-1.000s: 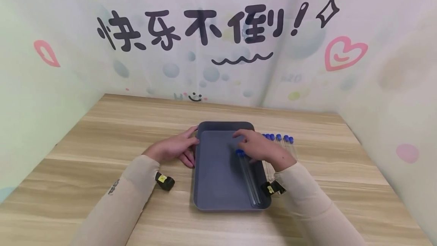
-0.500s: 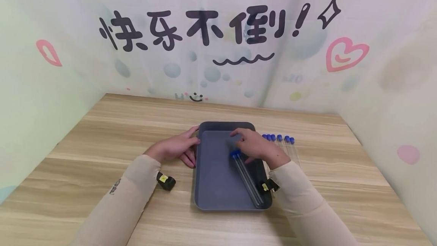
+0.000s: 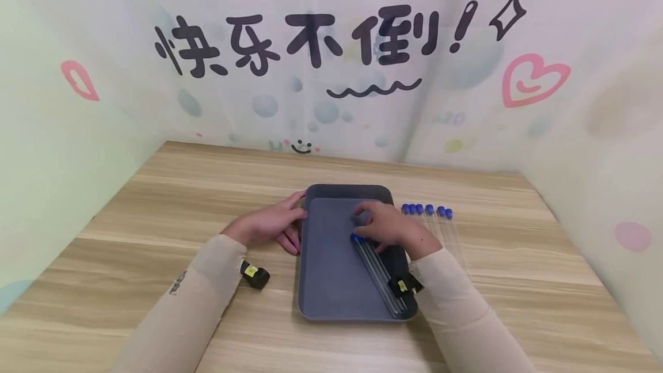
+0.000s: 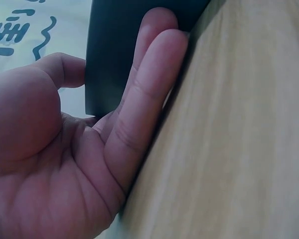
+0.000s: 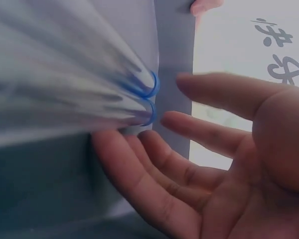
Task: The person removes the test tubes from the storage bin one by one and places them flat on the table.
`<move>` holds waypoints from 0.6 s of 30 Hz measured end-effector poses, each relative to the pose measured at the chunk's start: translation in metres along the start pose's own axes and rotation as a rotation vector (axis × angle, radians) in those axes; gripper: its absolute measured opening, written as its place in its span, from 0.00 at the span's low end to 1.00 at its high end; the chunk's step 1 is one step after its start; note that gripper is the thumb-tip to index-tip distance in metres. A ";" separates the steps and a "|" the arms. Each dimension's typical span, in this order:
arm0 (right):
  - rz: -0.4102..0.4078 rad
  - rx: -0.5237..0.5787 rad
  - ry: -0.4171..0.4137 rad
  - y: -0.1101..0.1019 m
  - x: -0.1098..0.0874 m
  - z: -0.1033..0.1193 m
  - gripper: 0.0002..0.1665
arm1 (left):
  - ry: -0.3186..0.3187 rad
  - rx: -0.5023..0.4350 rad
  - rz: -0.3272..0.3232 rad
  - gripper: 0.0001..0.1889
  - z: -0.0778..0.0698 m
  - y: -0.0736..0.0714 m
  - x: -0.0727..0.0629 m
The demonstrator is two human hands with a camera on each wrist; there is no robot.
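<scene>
A grey rectangular tray stands on the wooden table. Several clear test tubes with blue caps lie slanted along its right side, caps towards the far end. My right hand is over the tray by the caps; in the right wrist view its fingers curve loosely beside the tubes, thumb and index apart from the caps. At the tray's left side my left hand rests, straight fingers against the outer wall and thumb tip at the rim.
Several more blue-capped tubes lie side by side on the table to the right of the tray, partly hidden by the right arm. A printed cloth hangs behind the table.
Inside the tray, the cap ends of the tubes have shifted left, so they lie at a steeper slant. My right hand has come down closer to the caps. The left hand stays at the tray.
</scene>
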State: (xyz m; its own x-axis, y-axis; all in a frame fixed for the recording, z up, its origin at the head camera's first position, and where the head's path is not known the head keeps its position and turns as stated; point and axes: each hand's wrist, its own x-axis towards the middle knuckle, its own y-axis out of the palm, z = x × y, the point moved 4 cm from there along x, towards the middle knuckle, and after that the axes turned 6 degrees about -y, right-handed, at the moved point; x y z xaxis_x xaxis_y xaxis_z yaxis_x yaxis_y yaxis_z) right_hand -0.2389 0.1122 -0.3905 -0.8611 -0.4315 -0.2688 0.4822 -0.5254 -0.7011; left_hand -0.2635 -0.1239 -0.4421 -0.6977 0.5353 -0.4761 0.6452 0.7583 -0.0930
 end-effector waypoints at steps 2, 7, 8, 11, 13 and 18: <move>0.001 -0.052 -0.014 0.001 0.000 0.000 0.26 | -0.002 0.000 0.000 0.33 0.000 0.000 0.001; 0.014 -0.143 -0.018 0.005 -0.003 0.001 0.28 | 0.006 0.001 0.008 0.33 -0.001 0.001 0.001; 0.018 -0.147 -0.013 0.005 -0.004 0.001 0.29 | 0.009 0.002 0.008 0.33 -0.001 0.001 0.001; 0.029 -0.143 -0.012 0.007 -0.005 0.003 0.30 | 0.010 0.001 0.009 0.33 -0.001 0.001 0.000; 0.034 -0.117 -0.010 0.008 -0.005 0.004 0.29 | 0.009 0.001 0.006 0.33 -0.001 0.001 0.000; 0.035 -0.047 -0.005 0.010 -0.002 0.004 0.24 | 0.004 -0.002 0.003 0.33 -0.001 0.001 0.001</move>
State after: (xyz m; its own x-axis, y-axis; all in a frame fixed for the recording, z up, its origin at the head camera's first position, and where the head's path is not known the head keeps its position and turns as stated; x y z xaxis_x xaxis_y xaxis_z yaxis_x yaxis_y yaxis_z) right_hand -0.2315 0.1045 -0.3944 -0.8429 -0.4528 -0.2905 0.5037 -0.4746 -0.7218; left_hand -0.2641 -0.1223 -0.4413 -0.6968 0.5391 -0.4731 0.6467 0.7575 -0.0894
